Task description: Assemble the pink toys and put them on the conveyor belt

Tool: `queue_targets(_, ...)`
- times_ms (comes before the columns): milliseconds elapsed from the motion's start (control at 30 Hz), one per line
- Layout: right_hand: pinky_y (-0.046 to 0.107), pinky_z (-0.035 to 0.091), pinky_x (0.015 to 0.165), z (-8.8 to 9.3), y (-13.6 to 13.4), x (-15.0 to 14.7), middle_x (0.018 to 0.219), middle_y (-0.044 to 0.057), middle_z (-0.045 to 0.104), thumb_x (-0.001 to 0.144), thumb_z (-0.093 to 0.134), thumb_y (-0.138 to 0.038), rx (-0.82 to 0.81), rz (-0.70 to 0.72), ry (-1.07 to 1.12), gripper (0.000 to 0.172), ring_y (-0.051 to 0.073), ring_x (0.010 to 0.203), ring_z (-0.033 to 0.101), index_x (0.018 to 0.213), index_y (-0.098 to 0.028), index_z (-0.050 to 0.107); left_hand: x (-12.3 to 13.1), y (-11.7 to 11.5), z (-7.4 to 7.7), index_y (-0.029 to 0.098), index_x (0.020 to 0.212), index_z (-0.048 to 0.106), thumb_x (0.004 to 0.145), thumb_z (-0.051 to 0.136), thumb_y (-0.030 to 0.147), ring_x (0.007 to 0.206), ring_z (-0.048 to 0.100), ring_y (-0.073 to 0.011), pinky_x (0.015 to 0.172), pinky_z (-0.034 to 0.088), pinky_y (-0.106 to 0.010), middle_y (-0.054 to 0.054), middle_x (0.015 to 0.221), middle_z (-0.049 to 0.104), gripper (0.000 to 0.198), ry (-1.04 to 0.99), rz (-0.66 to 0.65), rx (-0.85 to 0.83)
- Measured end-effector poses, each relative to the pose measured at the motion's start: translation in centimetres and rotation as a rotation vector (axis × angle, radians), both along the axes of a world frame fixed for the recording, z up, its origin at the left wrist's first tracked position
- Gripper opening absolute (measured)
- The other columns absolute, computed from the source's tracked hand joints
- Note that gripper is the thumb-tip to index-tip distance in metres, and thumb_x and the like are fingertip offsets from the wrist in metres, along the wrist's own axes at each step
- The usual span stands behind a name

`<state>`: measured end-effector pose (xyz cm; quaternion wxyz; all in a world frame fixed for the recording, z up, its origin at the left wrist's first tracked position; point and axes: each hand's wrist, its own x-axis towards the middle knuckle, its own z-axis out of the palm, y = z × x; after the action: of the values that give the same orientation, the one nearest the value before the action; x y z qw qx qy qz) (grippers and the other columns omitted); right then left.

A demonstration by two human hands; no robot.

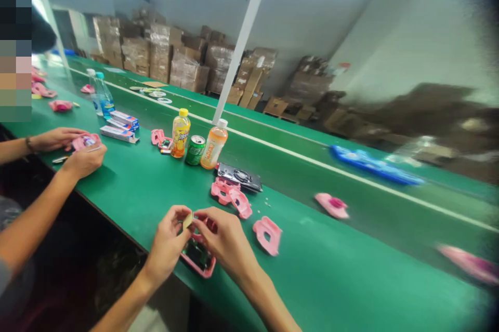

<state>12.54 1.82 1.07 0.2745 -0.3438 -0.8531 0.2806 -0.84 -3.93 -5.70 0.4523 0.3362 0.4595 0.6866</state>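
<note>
My left hand (pixel 168 238) pinches a small yellowish flat piece (pixel 187 220) between thumb and fingers. The fingers of my right hand (pixel 226 236) are closed at the top edge of that piece; whether they grip the piece itself or something thin on it is too small to tell. Just below both hands, a pink plastic case (pixel 206 272) with a green circuit board (pixel 197 253) inside lies open at the table's near edge. My right hand partly covers it. Beyond my hands are pink shell parts (pixel 244 204) and a pink frame with a hole (pixel 273 230).
A phone (pixel 239 177), an orange drink bottle (pixel 214 145), a green can (pixel 195 150) and a yellow-capped bottle (pixel 180 134) stand or lie ahead. At left, a co-worker's hands (pixel 83 158) hold a pink part. Pink pieces (pixel 331 206) and a blue object (pixel 374 166) lie along the belt.
</note>
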Motion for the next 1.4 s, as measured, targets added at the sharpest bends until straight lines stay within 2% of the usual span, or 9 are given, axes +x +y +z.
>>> queue_targets(167, 0.03, 0.053, 0.068, -0.9, 0.4, -1.2, 0.091, 0.005, 0.077, 0.09, 0.065, -0.022, -0.071, -0.066, 0.021, 0.022, 0.019, 0.072, 0.069, 0.109, -0.019, 0.076, 0.3, 0.3, -0.6, 0.02, 0.109, 0.065, 0.082, 0.076, 0.028, 0.109, 0.069, -0.0219, 0.094, 0.055, -0.032, -0.008, 0.113, 0.071, 0.03, 0.077, 0.074, -0.012)
queue_targets(267, 0.03, 0.053, 0.075, -1.1, 1.0, -1.7, 0.095, 0.004, 0.078, 0.091, 0.059, -0.015, -0.092, -0.039, -0.001, 0.024, 0.02, 0.08, 0.071, 0.106, -0.02, 0.076, -0.4, 0.8, -0.5, 0.018, 0.113, 0.066, 0.068, 0.087, 0.03, 0.108, 0.071, -0.0243, 0.094, 0.056, -0.033, -0.011, 0.116, 0.073, 0.052, -0.141, 0.018, -0.027)
queue_targets(367, 0.031, 0.052, 0.082, -1.1, 1.4, -2.1, 0.097, 0.005, 0.077, 0.094, 0.057, -0.012, -0.023, -0.037, -0.07, 0.022, 0.021, 0.089, 0.072, 0.1, -0.02, 0.076, -1.3, 1.3, -0.3, 0.012, 0.101, 0.072, 0.058, 0.093, 0.035, 0.096, 0.075, -0.0268, 0.087, 0.058, -0.035, -0.014, 0.101, 0.078, 0.053, -0.237, -0.042, -0.073)
queue_targets(567, 0.033, 0.05, 0.084, -1.0, 1.4, -2.8, 0.098, 0.006, 0.072, 0.095, 0.058, -0.008, 0.148, -0.102, -0.282, 0.015, 0.023, 0.093, 0.068, 0.093, -0.016, 0.071, -0.8, 1.5, -0.1, 0.013, 0.09, 0.071, 0.061, 0.092, 0.043, 0.091, 0.076, -0.0248, 0.086, 0.058, -0.033, -0.013, 0.093, 0.08, 0.047, -0.222, 0.035, -0.06)
queue_targets(833, 0.03, 0.047, 0.075, 0.6, 1.6, -3.5, 0.086, 0.004, 0.068, 0.092, 0.067, -0.011, 0.115, -0.103, -0.38, 0.008, 0.02, 0.082, 0.065, 0.086, -0.016, 0.066, 0.2, 1.1, 0.0, 0.014, 0.088, 0.067, 0.073, 0.085, 0.043, 0.084, 0.076, -0.0213, 0.078, 0.059, -0.028, -0.011, 0.089, 0.079, 0.037, -0.161, 0.129, -0.086)
queue_targets(1000, 0.03, 0.049, 0.071, -0.6, 1.0, -3.7, 0.088, 0.005, 0.066, 0.096, 0.058, -0.01, 0.288, -0.089, -0.414, 0.011, 0.02, 0.081, 0.064, 0.089, -0.017, 0.062, 0.3, 0.9, 0.1, 0.015, 0.093, 0.065, 0.077, 0.081, 0.042, 0.071, 0.073, -0.0168, 0.065, 0.055, -0.023, -0.008, 0.085, 0.077, 0.036, -0.156, 0.14, -0.137)
queue_targets(1133, 0.033, 0.054, 0.071, -2.5, -0.1, -3.3, 0.092, 0.008, 0.065, 0.096, 0.046, -0.003, 0.524, -0.017, -0.372, 0.019, 0.022, 0.083, 0.062, 0.092, -0.016, 0.059, 0.0, 0.9, 0.2, 0.016, 0.095, 0.064, 0.074, 0.081, 0.037, 0.083, 0.076, -0.0192, 0.074, 0.057, -0.025, -0.009, 0.096, 0.078, 0.034, -0.183, 0.154, -0.147)
queue_targets(1300, 0.037, 0.06, 0.088, -3.8, -0.8, -2.5, 0.117, 0.017, 0.067, 0.095, 0.037, 0.002, 0.618, 0.083, -0.224, 0.027, 0.024, 0.108, 0.065, 0.102, -0.014, 0.057, -1.6, 0.9, 0.9, 0.013, 0.113, 0.068, 0.069, 0.081, 0.025, 0.099, 0.075, -0.0257, 0.088, 0.059, -0.032, -0.013, 0.106, 0.078, 0.048, -0.435, -0.06, -0.175)
queue_targets(1400, 0.039, 0.059, 0.097, -3.8, -1.1, -2.0, 0.121, 0.021, 0.068, 0.097, 0.04, -0.001, 0.72, 0.167, -0.245, 0.023, 0.027, 0.119, 0.064, 0.107, -0.009, 0.059, -2.3, 0.7, 1.1, 0.01, 0.109, 0.074, 0.074, 0.08, 0.025, 0.106, 0.073, -0.0258, 0.094, 0.058, -0.032, -0.015, 0.109, 0.078, 0.038, -0.589, -0.134, -0.178)
